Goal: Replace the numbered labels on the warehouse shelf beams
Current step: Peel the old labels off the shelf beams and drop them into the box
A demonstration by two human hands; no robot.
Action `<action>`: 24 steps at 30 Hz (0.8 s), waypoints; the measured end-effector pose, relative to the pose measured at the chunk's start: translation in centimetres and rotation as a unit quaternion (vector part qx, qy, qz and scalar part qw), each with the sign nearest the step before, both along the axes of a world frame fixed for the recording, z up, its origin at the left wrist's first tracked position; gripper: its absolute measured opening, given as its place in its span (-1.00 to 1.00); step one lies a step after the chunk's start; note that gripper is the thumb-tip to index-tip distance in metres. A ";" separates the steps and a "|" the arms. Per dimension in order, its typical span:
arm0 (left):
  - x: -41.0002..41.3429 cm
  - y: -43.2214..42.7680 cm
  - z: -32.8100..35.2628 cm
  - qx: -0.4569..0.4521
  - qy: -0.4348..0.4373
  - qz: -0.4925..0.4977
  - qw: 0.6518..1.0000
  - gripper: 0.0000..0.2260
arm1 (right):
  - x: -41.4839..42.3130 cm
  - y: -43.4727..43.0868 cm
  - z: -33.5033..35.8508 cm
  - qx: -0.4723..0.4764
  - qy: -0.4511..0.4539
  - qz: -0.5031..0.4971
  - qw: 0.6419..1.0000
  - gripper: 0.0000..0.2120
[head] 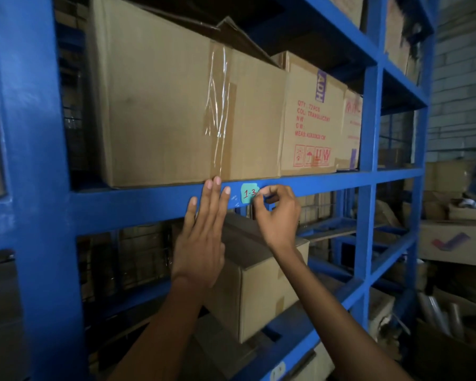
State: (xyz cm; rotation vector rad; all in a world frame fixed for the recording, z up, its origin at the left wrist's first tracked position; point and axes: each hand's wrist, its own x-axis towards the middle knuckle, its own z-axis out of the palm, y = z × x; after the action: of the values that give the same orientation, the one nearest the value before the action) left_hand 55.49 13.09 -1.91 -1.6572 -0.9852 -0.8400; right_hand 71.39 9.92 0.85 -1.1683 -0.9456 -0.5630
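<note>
Label status: small pale-green paper label marked "1-3" in red ink [248, 193] sits on the front face of the blue-painted steel shelf beam [138, 207], upright or very nearly so. Right grip [279, 215], a bare hand, pinches the label's right edge between thumb and forefinger, other fingers curled. Whether that edge is lifted off the paint or being pressed down I cannot tell from where I stand. Left grip [204, 229] is spread flat, fingers straight, laid against the beam just left of the label and not touching it. Its fingertips reach the lower edge of the large plain brown cardboard box sealed with clear tape [160, 105] on the shelf above. Pale streaks [234, 198] show on the paint between the left fingers and the label, possibly old adhesive. Risks, as judged: if this is a peel, pulling from one edge only could tear the thin paper and leave scraps or glue, so a fresh label would bond poorly. If this is a placement, the one-sided pinch could set it askew or trap a crease, and residue could let a corner curl. Upward pressure from the left fingers might nudge the box.
</note>
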 end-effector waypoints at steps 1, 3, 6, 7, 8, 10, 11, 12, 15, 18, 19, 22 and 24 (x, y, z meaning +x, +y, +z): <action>0.0 -0.1 0.0 -0.002 -0.001 -0.001 1.000 -0.05 | -0.1 0.0 0.2 0.002 0.012 0.015 1.000 -0.90; 0.0 -0.1 0.0 -0.007 -0.002 -0.009 1.000 -0.04 | -0.3 -0.3 0.5 0.016 0.048 0.052 0.997 -0.87; -0.1 -0.3 0.0 -0.012 -0.005 -0.020 1.000 -0.03 | -0.4 -0.9 0.6 0.033 0.086 0.077 0.993 -0.83; -0.1 -0.3 0.0 -0.011 -0.005 -0.018 1.000 -0.02 | -0.4 -1.0 0.5 0.035 0.095 0.074 0.992 -0.82; -0.2 -0.3 0.0 -0.010 -0.004 -0.016 1.000 -0.02 | -0.3 -1.0 0.4 0.034 0.103 0.071 0.992 -0.82; -0.2 -0.4 0.0 -0.011 -0.002 -0.016 1.000 -0.02 | -0.2 -0.8 0.2 0.019 0.115 0.066 0.991 -0.83; -0.2 -0.4 0.0 -0.013 -0.003 -0.018 1.000 -0.02 | -0.1 -0.7 0.1 0.006 0.119 0.067 0.991 -0.85; -0.2 -0.5 0.0 -0.015 -0.004 -0.022 1.000 -0.02 | 0.0 -0.5 0.1 -0.007 0.121 0.069 0.990 -0.87; -0.3 -0.4 0.0 -0.018 -0.005 -0.028 0.999 -0.02 | 0.0 -0.2 0.4 -0.033 0.120 0.072 0.990 -0.90; -0.3 -0.4 0.1 -0.020 -0.002 -0.028 0.999 -0.02 | -0.1 -0.4 0.7 -0.037 0.123 0.078 0.989 -0.92; -0.3 -0.4 0.0 -0.021 -0.002 -0.029 0.999 -0.02 | -0.2 -0.6 0.7 -0.040 0.124 0.080 0.988 -0.90; -0.4 -0.4 0.0 -0.021 -0.004 -0.035 0.999 -0.03 | -0.4 -1.2 0.5 -0.041 0.119 0.082 0.989 -0.87; -0.4 -0.4 0.0 -0.019 -0.005 -0.033 0.999 -0.04 | -0.6 -1.5 0.4 -0.030 0.114 0.078 0.990 -0.90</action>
State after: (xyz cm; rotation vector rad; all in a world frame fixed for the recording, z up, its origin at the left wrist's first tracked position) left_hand 55.14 12.64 -1.88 -1.7277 -0.9634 -0.8789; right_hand 70.84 8.39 1.23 -1.1737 -0.8521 -0.2696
